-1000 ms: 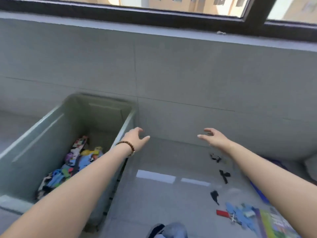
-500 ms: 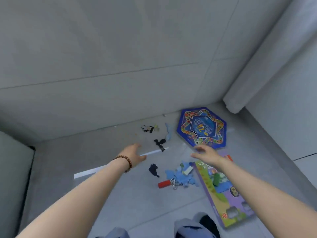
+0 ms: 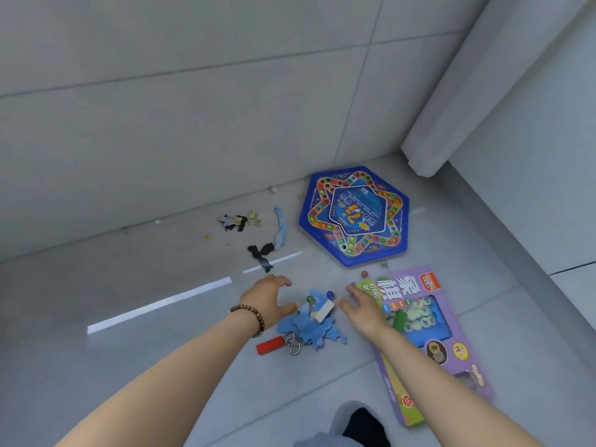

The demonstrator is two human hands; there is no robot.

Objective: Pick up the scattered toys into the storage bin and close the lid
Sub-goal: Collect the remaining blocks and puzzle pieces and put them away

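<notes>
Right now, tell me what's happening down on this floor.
A person reaches down with both bare hands toward a heap of blue pieces on the floor: left hand on one side, right hand on the other, both open, gripping nothing. A red block and metal ring puzzle lie at its near edge; a hexagonal board game and purple game box lie nearby. The storage bin is out of view.

Both arms reach forward, left hand [image 3: 269,300] and right hand [image 3: 362,309] spread.

floor [image 3: 80,366]: grey tiles, shiny | light stripe [image 3: 159,304]: white, slanting across the floor | wall [image 3: 193,108]: grey tiles, at the back | curtain [image 3: 467,91]: pale, in the right corner
</notes>
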